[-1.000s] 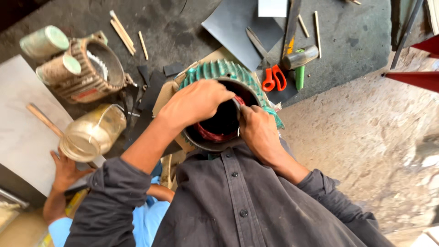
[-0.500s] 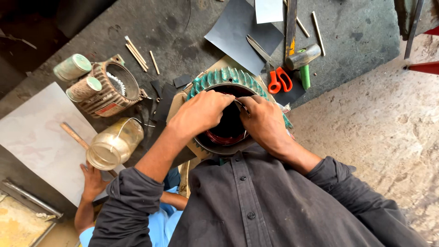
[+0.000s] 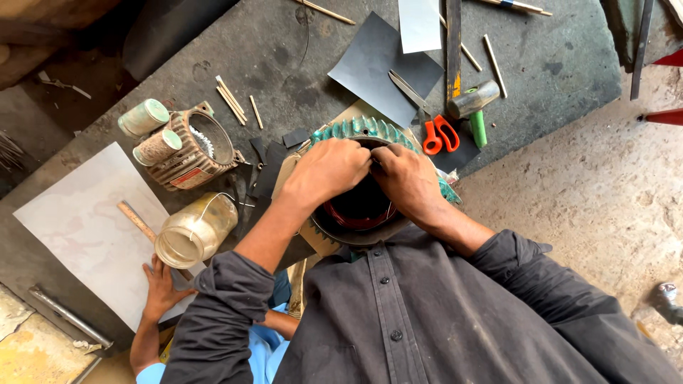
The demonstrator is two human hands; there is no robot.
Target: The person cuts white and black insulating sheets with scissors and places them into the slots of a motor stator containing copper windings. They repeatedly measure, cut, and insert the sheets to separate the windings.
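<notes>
On a dark stone slab [image 3: 284,50] beside sandy floor [image 3: 583,206], the left hand [image 3: 329,169] and right hand [image 3: 407,178] pinch, seemingly, windings inside the green motor stator [image 3: 356,130], near orange scissors [image 3: 440,135]

A: Daylight, soft and even. The sandy floor [image 3: 590,206] right of the bench [image 3: 284,64] is the brightest patch, a bit washed out.

B: Shadows?

A: Short, soft ones under the hammer [image 3: 475,103] and sticks [image 3: 231,99] on the bench. The far-left corner beyond the bench is dark.

B: Sharpness?

A: Bench centre is crisp. The jar [image 3: 193,229] shows faint glare. Straight edges bow toward the frame's borders, and the shirt [image 3: 441,320] nearest the lens looks slightly soft.
</notes>
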